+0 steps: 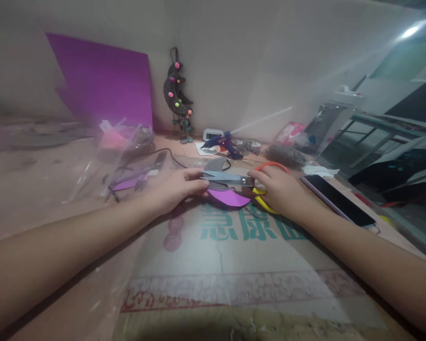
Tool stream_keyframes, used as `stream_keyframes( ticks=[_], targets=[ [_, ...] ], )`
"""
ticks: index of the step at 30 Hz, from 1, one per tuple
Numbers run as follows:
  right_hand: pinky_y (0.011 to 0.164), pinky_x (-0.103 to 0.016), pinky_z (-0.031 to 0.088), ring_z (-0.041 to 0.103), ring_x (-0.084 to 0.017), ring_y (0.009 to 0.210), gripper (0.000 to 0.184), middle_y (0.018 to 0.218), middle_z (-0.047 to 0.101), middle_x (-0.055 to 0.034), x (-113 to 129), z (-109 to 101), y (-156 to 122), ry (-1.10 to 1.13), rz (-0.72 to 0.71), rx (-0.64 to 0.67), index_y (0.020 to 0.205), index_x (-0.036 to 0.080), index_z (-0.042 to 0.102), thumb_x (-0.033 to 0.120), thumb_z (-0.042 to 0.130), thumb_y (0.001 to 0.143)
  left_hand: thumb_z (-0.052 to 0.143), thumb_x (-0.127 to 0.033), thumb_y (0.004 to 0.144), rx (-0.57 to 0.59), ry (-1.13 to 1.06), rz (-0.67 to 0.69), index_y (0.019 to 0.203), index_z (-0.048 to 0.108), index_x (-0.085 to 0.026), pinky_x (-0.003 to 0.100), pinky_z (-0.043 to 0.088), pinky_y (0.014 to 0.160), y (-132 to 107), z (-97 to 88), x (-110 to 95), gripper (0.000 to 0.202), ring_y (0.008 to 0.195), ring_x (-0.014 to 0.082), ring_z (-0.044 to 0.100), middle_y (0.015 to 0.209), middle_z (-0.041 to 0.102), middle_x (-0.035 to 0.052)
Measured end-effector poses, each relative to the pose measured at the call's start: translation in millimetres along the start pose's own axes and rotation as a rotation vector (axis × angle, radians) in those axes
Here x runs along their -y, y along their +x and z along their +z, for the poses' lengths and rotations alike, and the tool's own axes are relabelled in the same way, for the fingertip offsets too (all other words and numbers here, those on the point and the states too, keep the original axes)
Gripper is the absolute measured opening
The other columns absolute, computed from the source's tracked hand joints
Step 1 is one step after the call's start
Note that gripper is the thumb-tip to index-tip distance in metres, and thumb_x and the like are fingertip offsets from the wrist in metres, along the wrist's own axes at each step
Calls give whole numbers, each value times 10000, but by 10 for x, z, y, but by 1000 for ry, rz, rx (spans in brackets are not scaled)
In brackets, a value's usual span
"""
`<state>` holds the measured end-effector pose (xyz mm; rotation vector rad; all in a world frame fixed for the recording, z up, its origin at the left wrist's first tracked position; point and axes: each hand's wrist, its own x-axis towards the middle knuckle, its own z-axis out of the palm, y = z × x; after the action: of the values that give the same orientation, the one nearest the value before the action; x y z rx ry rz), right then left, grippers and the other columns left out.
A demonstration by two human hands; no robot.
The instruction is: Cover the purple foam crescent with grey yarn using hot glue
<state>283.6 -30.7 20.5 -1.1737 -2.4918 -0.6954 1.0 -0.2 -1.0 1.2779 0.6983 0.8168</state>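
My right hand [275,187] is closed round the orange and yellow handles of a pair of scissors [230,178]. The blades point left, toward my left fingertips, and lie across a grey crescent-like piece [216,166]. Between the fingers and thumb of my left hand [184,187] that grey piece is pinched at its left side. A curved strip of purple paper [230,197] hangs just below the blades; whether it is joined to the grey piece, I cannot tell. Both hands are above a printed cardboard sheet [213,260].
At the back lie a blue glue gun [223,143], a small white digital clock [213,134] and grey yarn [284,155]. A crescent decoration with pompoms [177,92] and a purple sheet [110,85] lean on the wall. A phone [337,199] rests at right, a plastic bag [120,139] at left.
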Motion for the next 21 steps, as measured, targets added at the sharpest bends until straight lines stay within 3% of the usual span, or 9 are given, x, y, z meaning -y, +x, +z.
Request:
stream_keyframes(
  ticks=[11, 16, 21],
  targets=[
    [635, -294, 388, 568, -212, 754, 261, 849, 609, -84, -22, 37, -46, -47, 15, -34, 1052, 178, 605, 343, 561, 853, 711, -265, 723, -21, 23, -18, 1090, 674, -186, 228, 513, 578, 3, -12, 3, 377, 677, 155, 662, 741, 693, 37],
    [622, -289, 399, 598, -215, 797, 293, 899, 643, -76, -19, 45, -56, -1, 92, 6, 1082, 193, 597, 334, 592, 825, 713, -262, 736, -36, 21, -27, 1088, 676, -186, 225, 529, 662, -3, -5, 5, 362, 735, 137, 664, 856, 708, 48],
    [731, -353, 461, 598, -263, 898, 370, 1001, 643, -116, -37, 44, -15, 144, 234, -11, 1118, 184, 591, 409, 597, 824, 699, -250, 758, -17, 20, -4, 1085, 681, -208, 209, 517, 753, 1, 8, -2, 330, 791, 107, 655, 1067, 701, 52]
  ],
)
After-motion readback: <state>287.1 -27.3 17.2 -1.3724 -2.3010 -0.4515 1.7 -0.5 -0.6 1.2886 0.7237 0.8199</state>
